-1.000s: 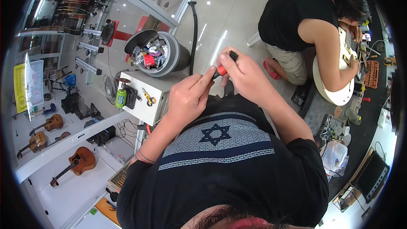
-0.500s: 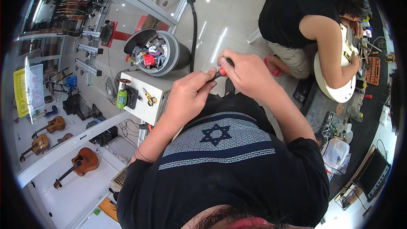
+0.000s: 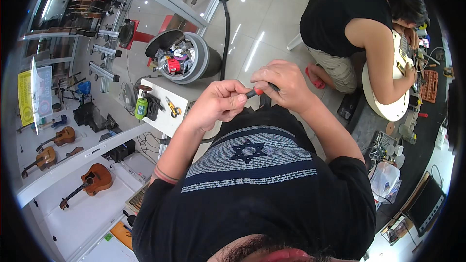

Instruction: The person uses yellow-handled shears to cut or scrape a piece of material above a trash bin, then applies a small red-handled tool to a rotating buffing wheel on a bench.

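Above my lap I hold a small black-and-red tool (image 3: 257, 91) between both hands; its exact kind is hard to make out. My left hand (image 3: 218, 103) grips its dark lower end with thumb and curled fingers. My right hand (image 3: 286, 85) is closed round the other end, hiding much of it, with the red part showing at the thumb. Left of my hands stands a white cabinet (image 3: 179, 96) with yellow-handled scissors (image 3: 172, 109) and a green-bodied tool (image 3: 142, 107) on top.
A trash bin (image 3: 206, 63) and black hose (image 3: 225, 39) stand ahead. A co-worker (image 3: 349, 24) bends over a cream guitar (image 3: 381, 106) at a cluttered dark bench (image 3: 412, 160) to my right. Guitars (image 3: 97, 182) lie beyond a framed partition (image 3: 73, 160) at left.
My hands have turned the tool flatter. My right fingers now curl further over its far end, and my left thumb has come round into view.
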`<state>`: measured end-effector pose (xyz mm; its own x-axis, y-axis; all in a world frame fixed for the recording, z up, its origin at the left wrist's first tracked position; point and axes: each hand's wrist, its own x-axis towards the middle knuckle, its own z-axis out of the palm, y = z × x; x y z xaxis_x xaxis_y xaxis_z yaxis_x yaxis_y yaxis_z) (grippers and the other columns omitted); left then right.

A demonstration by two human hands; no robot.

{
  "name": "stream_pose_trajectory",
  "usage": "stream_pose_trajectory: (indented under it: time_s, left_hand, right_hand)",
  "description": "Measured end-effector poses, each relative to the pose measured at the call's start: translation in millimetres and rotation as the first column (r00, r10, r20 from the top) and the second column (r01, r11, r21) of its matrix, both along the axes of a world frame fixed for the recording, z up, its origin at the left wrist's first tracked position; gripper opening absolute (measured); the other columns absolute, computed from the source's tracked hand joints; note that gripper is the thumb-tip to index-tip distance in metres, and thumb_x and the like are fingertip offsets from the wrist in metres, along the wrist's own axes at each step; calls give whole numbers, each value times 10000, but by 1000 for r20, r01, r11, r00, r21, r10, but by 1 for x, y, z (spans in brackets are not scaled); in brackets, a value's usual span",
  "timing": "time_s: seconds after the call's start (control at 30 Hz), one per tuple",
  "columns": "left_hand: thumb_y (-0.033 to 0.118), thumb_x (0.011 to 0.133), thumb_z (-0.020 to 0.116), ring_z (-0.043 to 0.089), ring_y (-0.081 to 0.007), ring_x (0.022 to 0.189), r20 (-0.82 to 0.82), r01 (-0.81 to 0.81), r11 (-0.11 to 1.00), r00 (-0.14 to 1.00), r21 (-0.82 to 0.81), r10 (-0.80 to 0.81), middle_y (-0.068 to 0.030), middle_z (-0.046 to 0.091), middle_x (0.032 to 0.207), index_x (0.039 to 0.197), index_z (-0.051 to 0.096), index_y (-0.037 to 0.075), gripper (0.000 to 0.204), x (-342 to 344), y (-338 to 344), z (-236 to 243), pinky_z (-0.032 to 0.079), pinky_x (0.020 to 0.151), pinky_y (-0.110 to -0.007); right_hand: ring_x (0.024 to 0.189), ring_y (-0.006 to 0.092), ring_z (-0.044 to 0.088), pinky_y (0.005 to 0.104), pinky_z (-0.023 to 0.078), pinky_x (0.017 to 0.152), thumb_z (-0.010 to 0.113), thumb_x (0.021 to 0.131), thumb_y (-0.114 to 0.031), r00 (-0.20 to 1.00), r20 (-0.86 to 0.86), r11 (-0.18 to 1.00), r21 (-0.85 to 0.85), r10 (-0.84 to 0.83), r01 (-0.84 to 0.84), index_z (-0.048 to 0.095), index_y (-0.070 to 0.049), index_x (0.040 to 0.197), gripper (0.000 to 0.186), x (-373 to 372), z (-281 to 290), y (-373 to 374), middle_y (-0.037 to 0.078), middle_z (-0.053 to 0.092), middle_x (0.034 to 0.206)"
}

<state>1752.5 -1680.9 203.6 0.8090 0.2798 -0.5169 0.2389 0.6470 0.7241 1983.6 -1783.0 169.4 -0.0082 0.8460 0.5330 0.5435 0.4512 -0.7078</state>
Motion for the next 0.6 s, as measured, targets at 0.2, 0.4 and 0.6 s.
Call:
stream_pose_trajectory:
  time_s: [0.2, 0.4, 0.6]
  left_hand:
    - [158, 1073, 713, 311, -27, 517, 39, 52, 978, 998, -201, -45, 63, 475, 670, 1157, 733, 7, 174, 2, 1, -2, 196, 450, -235]
    - [141, 1057, 741, 507, -44, 734, -124, -14, 855, 988, 518, 91, 31, 626, 796, 1132, 754, -4, 164, 21, -29, 0, 423, 656, -262]
    - [109, 1022, 766, 565, -89, 736, -100, -22, 720, 987, 693, 127, -21, 691, 841, 1167, 738, -20, 196, 18, -30, -9, 474, 671, -287]
  right_hand:
    - [669, 296, 679, 412, 549, 664, 792, 917, -178, 999, 50, 998, 61, -13, 10, 728, -112, 935, 93, 1, -10, 0, 34, 718, 789]
    - [660, 149, 658, 297, 508, 635, 559, 1124, -173, 881, -425, 940, -337, -206, 57, 705, 14, 899, 327, -6, -14, -15, 84, 679, 724]
    - [581, 84, 521, 277, 454, 592, 526, 1164, -240, 745, -615, 909, -415, -258, -29, 714, -21, 981, 342, -11, -10, -14, 12, 600, 682]
